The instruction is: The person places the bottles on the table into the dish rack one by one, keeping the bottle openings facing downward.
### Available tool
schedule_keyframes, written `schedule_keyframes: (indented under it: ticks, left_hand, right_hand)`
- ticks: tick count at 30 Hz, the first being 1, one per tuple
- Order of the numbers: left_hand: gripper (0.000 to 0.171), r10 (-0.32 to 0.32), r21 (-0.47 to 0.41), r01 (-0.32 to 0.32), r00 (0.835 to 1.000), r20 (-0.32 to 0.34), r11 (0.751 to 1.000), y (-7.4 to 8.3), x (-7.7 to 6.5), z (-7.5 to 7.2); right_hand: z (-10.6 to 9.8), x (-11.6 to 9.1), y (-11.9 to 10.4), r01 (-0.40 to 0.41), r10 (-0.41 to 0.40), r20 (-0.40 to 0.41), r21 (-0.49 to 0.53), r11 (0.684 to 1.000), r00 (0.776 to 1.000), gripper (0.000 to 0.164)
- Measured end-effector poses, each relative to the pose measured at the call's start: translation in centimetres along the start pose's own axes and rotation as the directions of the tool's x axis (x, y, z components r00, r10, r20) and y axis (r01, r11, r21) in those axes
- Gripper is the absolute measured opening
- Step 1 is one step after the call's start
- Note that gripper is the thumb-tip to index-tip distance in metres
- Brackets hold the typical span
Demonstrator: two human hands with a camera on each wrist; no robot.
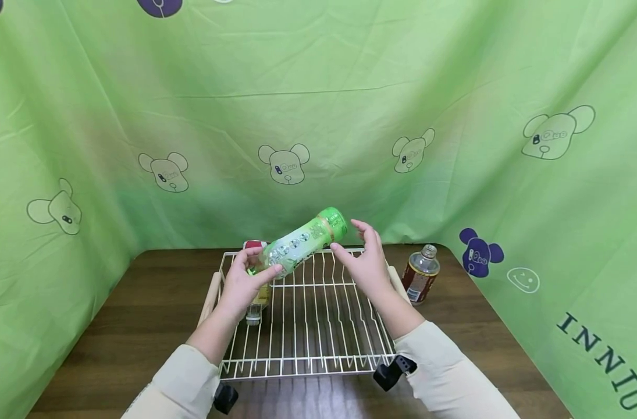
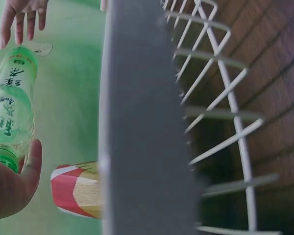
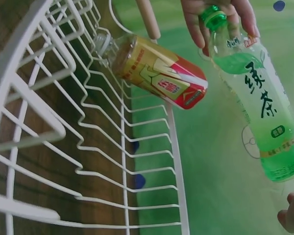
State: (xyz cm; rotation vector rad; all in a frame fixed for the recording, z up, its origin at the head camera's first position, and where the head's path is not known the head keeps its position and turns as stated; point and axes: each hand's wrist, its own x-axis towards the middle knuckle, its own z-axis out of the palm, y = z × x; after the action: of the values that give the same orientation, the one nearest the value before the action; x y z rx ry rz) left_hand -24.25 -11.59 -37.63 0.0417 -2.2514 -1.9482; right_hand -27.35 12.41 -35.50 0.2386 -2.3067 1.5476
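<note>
1. Wire rack [image 1: 308,375], white, a wooden handle [image 1: 210,298] on the left and its pair on the right; set on the table [image 1: 114,326]. Contents: one bottle, item 5.

2. Left hand [image 1: 242,280], clamped on the neck end of the green tea bottle.

3. Right hand [image 1: 367,262], fingers and thumb apart, just beside the bottle's base. I cannot tell whether the thumb tip touches.

4. Green tea bottle [image 1: 299,241], held aloft over the rack, tilted, base raised toward the right hand; green cap [image 3: 215,19] fitted. Contents: I can make out no sure liquid line through the tinted wrap. Step in hand, as I judge it: the bottle is being steadied and turned between the two hands. Next move, I judge, calls for the right fingers to close round the base before the left grip eases; smooth plastic could slip if I rush that.

5. Red-and-yellow bottle [image 3: 159,73], lying on the rack's left side, white cap [image 3: 103,43] fitted and pointing toward me. Contents: clear at the shoulder; the label hides the rest.

6. Dark-red labelled bottle [image 1: 422,276], upright on the table, right of the rack, no cap visible. Contents: none that I can see above the label.

7. Green curtain [image 1: 349,116], printed with bear heads, behind everything.
</note>
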Motion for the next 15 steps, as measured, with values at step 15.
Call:
schedule_keyframes:
  ticks: [15]
  left_hand:
    - [0.052, -0.139, -0.330, 0.142, 0.990, 0.032, 0.933, -1.0, -0.7, 1.7]
  right_hand:
    - [2.5, -0.3, 0.3, -0.218, 0.195, 0.109, 0.265, 0.939, 0.975, 0.083]
